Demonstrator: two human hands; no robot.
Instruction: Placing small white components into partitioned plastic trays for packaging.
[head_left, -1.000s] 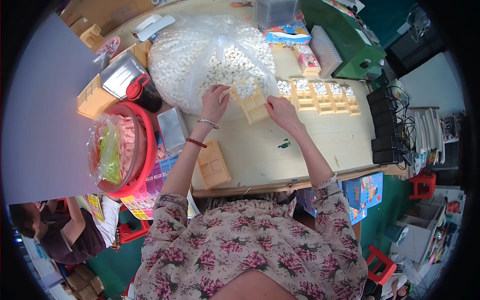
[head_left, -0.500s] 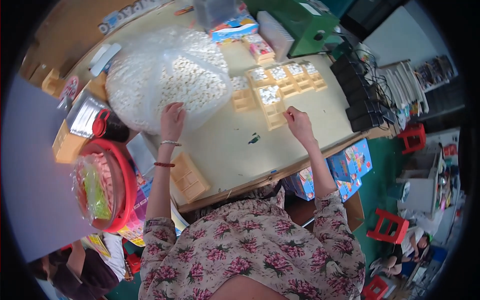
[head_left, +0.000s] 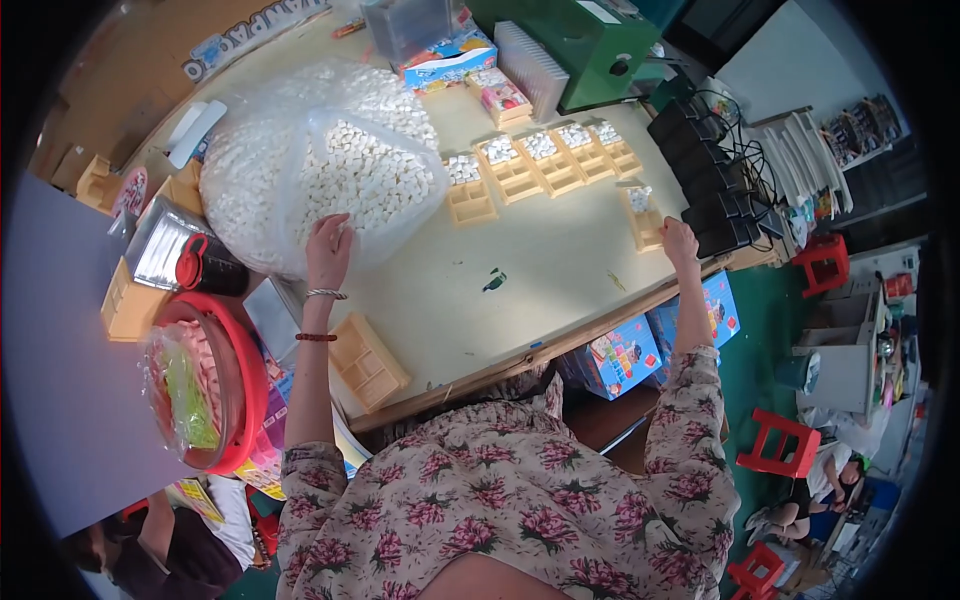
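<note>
My right hand [head_left: 680, 242] is closed on the near end of a small pale wooden compartment tray [head_left: 648, 228], whose far compartment holds white pieces. At the lower edge of a large clear plastic bag [head_left: 372, 185] full of small white cube-like pieces is my left hand [head_left: 330, 250]. Its fingers are curled; what they hold, if anything, is hidden. Beyond my right hand, several similar trays [head_left: 517, 178] stand in a slanting row, each with white pieces in its far compartment. Beside my left forearm lies another tray [head_left: 365, 362] with no pieces in it.
Black devices with cables [head_left: 712, 190] line the table's right side. A green metal box [head_left: 600, 55] and packaged cards [head_left: 500, 95] stand at the back. On the left are a black bottle with a red lid [head_left: 210, 265] and a red basin [head_left: 250, 385]. Red stools [head_left: 778, 443] stand on the floor.
My right hand has moved right, carrying the tray away from the row toward the black devices. My left hand stays at the bag, slightly lower in view. The whole view has shifted a little.
</note>
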